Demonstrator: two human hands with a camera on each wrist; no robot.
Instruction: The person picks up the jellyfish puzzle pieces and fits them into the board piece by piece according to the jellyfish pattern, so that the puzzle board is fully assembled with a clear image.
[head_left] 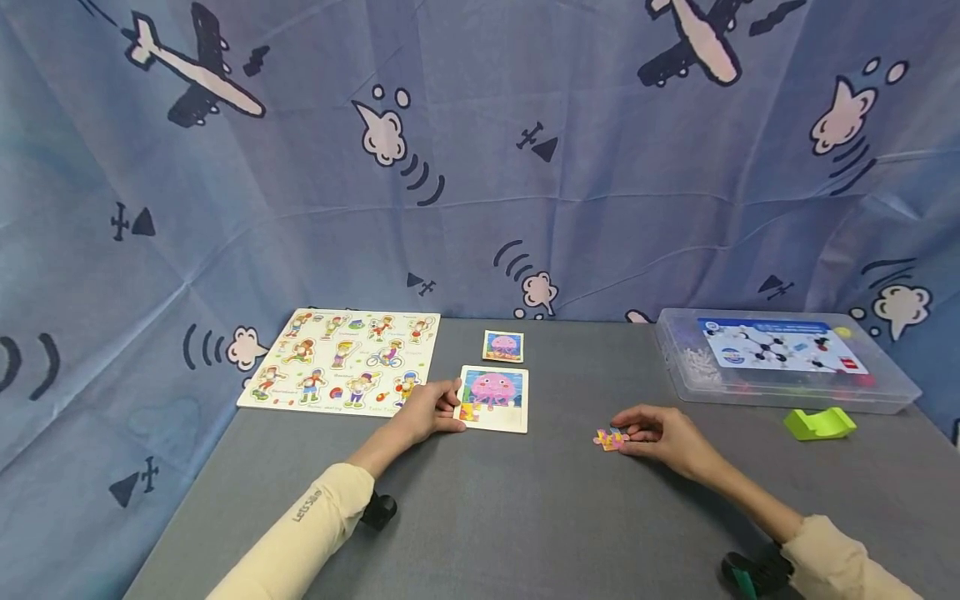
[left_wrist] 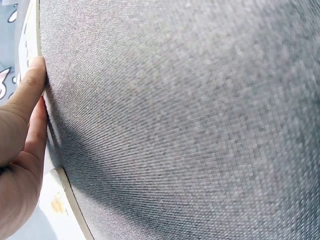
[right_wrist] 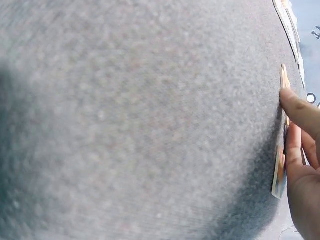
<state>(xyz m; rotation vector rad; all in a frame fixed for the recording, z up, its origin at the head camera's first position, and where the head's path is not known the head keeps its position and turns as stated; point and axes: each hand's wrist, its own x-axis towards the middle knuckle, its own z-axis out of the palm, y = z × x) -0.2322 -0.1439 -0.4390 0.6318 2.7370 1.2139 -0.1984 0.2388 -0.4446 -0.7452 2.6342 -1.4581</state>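
Observation:
A square jellyfish puzzle board (head_left: 492, 398) lies flat on the grey table (head_left: 525, 517). My left hand (head_left: 429, 410) rests against the board's left edge with fairly straight fingers. In the left wrist view the thumb (left_wrist: 31, 85) touches the thin tan board edge (left_wrist: 65, 182). A small cluster of joined pink and yellow puzzle pieces (head_left: 611, 438) lies to the board's right. My right hand (head_left: 660, 432) touches it with its fingertips. In the right wrist view, a straight finger (right_wrist: 300, 112) lies on the flat pieces (right_wrist: 283, 80).
A small jellyfish picture card (head_left: 503, 346) lies behind the board. A wooden peg puzzle with children figures (head_left: 341, 362) sits at the back left. At the right stand a clear lidded plastic box (head_left: 780, 360) and a green object (head_left: 819, 423). A blue printed cloth (head_left: 480, 167) hangs behind.

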